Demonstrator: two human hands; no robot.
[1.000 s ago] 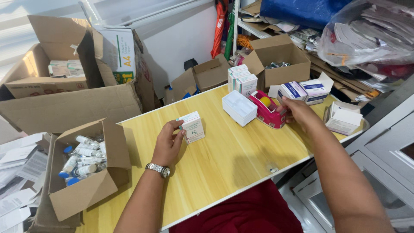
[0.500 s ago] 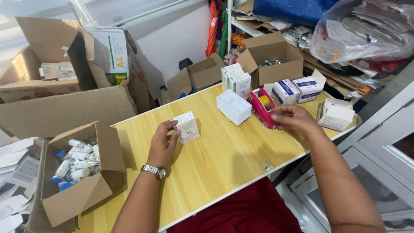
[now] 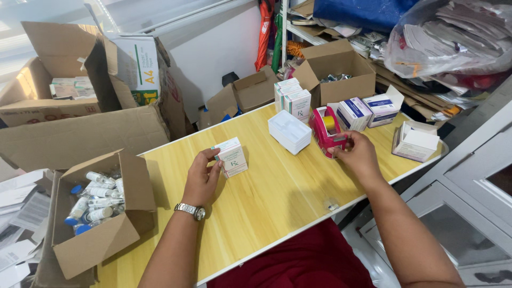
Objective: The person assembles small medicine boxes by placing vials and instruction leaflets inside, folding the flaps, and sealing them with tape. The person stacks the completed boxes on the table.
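Near edge: left hand (image 3: 201, 178), watch on the wrist, fingers closed on a small white carton with pink and green print (image 3: 232, 157), standing on the pale wooden table (image 3: 266, 208). Hand and carton unchanged across the last second.

Right hand (image 3: 358, 154) has drawn in from the far cartons and now sits against the pink tape dispenser (image 3: 326, 130); fingertips hidden behind its base, grip cannot be told. Judgement: tape is wanted for the held carton.

Left: open brown cardboard box of blue-capped vials (image 3: 90, 205), partly cut off. Farther: flat white box (image 3: 289, 131), stacked cartons; contents of rear boxes unclear.
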